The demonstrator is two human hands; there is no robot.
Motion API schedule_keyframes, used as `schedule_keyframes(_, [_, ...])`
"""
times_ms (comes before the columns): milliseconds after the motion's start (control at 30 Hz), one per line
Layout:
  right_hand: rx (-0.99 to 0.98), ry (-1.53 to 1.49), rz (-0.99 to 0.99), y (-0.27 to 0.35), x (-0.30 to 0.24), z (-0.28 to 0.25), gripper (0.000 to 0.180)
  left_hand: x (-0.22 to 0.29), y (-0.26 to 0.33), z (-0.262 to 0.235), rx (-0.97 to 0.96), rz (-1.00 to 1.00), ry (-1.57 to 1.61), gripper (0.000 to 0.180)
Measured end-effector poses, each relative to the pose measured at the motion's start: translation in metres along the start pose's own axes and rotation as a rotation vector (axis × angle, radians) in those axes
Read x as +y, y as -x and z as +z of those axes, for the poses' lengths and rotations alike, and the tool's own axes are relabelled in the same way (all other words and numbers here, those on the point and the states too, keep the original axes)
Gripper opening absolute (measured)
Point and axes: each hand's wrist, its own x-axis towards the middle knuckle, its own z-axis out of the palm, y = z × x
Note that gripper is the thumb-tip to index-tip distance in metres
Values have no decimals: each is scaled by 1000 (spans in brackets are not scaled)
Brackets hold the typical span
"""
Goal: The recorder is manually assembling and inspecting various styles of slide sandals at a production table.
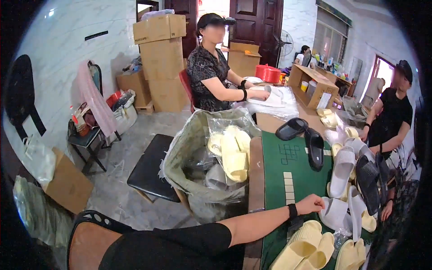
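Note:
My left arm, in a black sleeve with a black wristband, reaches across the green tabletop. The fingers of my left hand are curled closed at the edge of a light grey slipper, seemingly pinching it; the fingertips are partly hidden. More grey slippers and a black slipper lie in a pile just beyond. Pale yellow slippers rest nearer me, below my wrist. A pair of black slippers sits farther up the table. My right hand is not in view.
Left of the table stands a large sack holding bagged slippers, beside a black stool. A co-worker handles a white slipper at the far end. Another person stands at the right. Cardboard boxes are stacked behind.

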Motion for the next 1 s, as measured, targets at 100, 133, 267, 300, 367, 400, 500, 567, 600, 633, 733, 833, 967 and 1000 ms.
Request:
schedule_keyframes(100, [-98,61,-14,-2,1,-6,24,1,1,2,11,26,-66,12])
schedule_keyframes(133, [-57,135,-4,-3,4,-14,24,1,2,3,8,21,-32,12])
schedule_keyframes(267, [-26,355,-214,-3,21,-31,22,7,2,7,-3,-10,7,10])
schedule_keyframes(300, [32,173,21,-1,12,-19,22,5,3,4,7,-9,4,10])
schedule_keyframes(367, [-17,179,8,-5,15,-22,21,-1,4,1,30,7,-33,10])
schedule_keyframes(400, [-49,184,-19,-5,14,-23,19,-1,3,4,32,24,-48,10])
schedule_keyframes(500, [-36,143,6,-3,12,-20,16,-2,1,7,39,37,0,9])
schedule_keyframes(567, [-9,138,32,-6,15,-20,15,-1,1,8,57,51,21,8])
schedule_keyframes(600, [22,132,57,-6,15,-20,14,0,1,9,72,63,43,8])
schedule_keyframes(633, [22,134,59,-5,15,-19,14,1,2,11,73,62,44,8])
schedule_keyframes(733, [81,134,119,-2,10,-11,14,1,3,10,78,28,21,8])
schedule_keyframes(833, [114,138,141,-1,6,-6,13,1,3,9,67,53,-16,8])
schedule_keyframes(967, [89,136,145,-2,7,-16,11,1,3,10,49,42,-23,9])
schedule_keyframes(1000, [71,158,149,-2,7,-15,10,1,2,8,39,21,-71,11])
